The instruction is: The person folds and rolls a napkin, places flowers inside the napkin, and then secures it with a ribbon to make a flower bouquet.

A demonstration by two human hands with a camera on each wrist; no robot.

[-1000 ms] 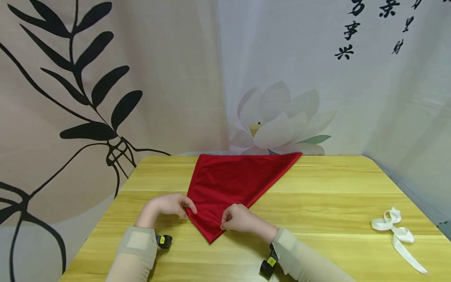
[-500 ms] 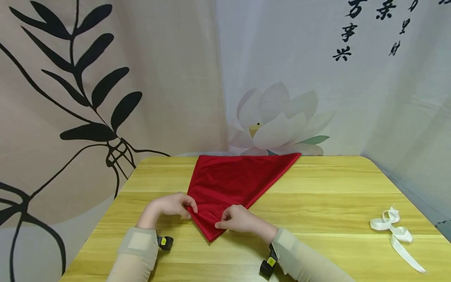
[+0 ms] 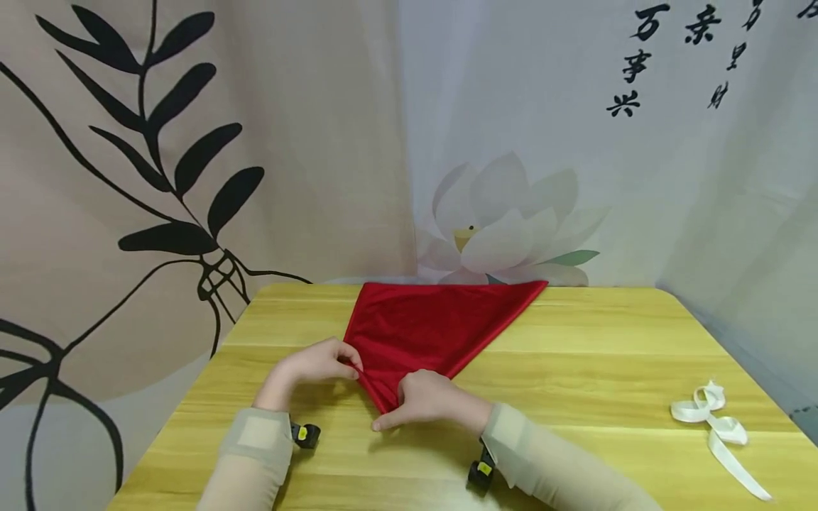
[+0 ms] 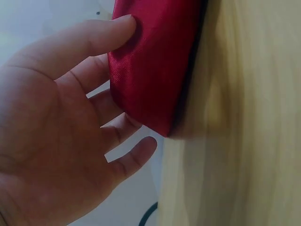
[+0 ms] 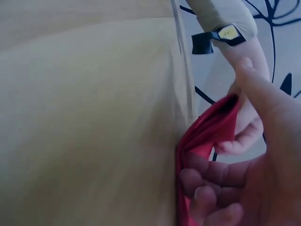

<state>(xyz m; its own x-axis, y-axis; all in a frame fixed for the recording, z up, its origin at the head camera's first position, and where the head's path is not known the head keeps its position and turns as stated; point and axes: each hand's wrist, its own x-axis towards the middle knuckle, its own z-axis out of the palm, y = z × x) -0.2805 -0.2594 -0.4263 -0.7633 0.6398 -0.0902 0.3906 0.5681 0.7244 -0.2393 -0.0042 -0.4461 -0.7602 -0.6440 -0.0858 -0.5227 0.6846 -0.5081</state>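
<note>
A red, satiny cloth [image 3: 422, 326], folded to a rough triangle, lies on the table with its narrow end toward me. My left hand [image 3: 322, 360] pinches the cloth's left edge; in the left wrist view the thumb [image 4: 115, 35] presses its face and the fingers go behind it. My right hand [image 3: 431, 396] is at the near right edge of the cloth, thumb stretched out to the left. In the right wrist view its fingers [image 5: 211, 188] touch the red cloth [image 5: 211, 127], while the thumb stands apart. The cloth's near tip is partly hidden by the right hand.
A white ribbon [image 3: 718, 433] tied in a bow lies at the right of the wooden table [image 3: 575, 369]. A printed curtain [image 3: 319, 142] hangs behind the table's far edge. Small black cameras [image 3: 305, 434] are strapped to both wrists.
My left hand has moved slightly right and away from me, with the cloth's edge. The right hand's thumb has swung out to the left, and the cloth's near tip has drawn up farther.
</note>
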